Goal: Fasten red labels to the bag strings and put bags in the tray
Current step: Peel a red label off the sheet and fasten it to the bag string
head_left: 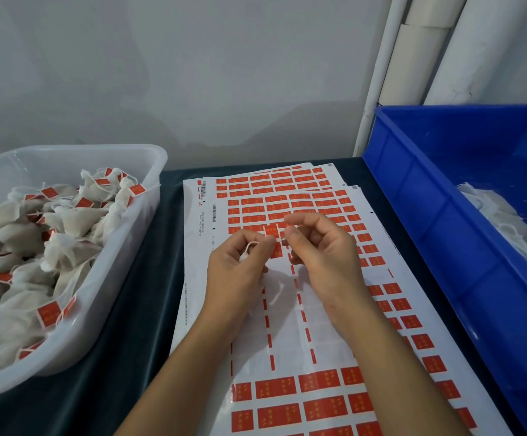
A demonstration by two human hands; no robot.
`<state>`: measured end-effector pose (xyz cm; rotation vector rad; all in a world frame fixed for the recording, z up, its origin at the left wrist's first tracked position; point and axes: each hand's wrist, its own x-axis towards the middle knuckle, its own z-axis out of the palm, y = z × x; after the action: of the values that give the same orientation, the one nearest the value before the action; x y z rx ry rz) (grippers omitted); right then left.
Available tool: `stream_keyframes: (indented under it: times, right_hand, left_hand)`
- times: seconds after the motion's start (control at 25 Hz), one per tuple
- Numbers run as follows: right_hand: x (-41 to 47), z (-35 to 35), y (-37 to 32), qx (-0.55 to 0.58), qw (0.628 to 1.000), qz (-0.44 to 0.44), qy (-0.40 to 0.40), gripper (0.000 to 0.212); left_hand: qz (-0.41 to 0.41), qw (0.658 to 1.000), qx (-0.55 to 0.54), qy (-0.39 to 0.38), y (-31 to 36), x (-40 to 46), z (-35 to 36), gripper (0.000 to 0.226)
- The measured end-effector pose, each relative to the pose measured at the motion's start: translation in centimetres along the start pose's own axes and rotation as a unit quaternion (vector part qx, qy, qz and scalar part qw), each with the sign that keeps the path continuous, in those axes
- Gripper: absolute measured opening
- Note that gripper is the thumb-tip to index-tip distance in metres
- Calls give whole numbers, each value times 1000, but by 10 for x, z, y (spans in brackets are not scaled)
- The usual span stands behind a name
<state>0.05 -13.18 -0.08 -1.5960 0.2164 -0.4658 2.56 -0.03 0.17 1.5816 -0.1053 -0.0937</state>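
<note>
We hold the work above the label sheets (287,309), both hands raised over the peeled zone. Left hand (237,269): fingers curled, thumb and forefinger pinching the white bag string (249,245), which loops just inside the fingertips. The bag (274,294) itself hangs below the left palm, mostly hidden between the two wrists (only a pale fold shows). Right hand (318,253): fingers curled, thumb and forefinger tips meeting at the string's free end; a red label (271,231) sits just beyond the left fingertips and touching them, at the gap between the two hands. We cannot tell whether the label is already folded around the string or merely lying on it.

Judgement on the step: we are closing the label over the string. To do it well, we keep the string taut between the two pinches so it lies straight across the adhesive, centre it on the fold line, then press the halves together from the fold outward so the edges match and no glue shows. Risk: a slack string slips sideways and the label seals crooked.

The clear tray (149,215) lies well beyond the left knuckles, already heaped with labelled bags (73,247). The blue bin (444,199), outside the right hand, holds unlabelled bags (501,215).
</note>
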Motion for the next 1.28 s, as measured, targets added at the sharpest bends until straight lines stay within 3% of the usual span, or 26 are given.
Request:
stream_keyframes:
  times: [0.48, 0.84, 1.28]
  right_hand:
    - [0, -2, -1, -4, 1000, 16, 25, 7]
    - [-6, 2, -1, -37, 995, 13, -94, 11]
    - [-3, -1, 2, -81, 996, -3, -43, 6]
  left_hand:
    - [2, 1000, 26, 11, 0, -1, 0, 18]
    - [25, 1000, -1, -8, -2, 0, -4, 22]
    - [48, 999, 14, -19, -3, -2, -1, 21]
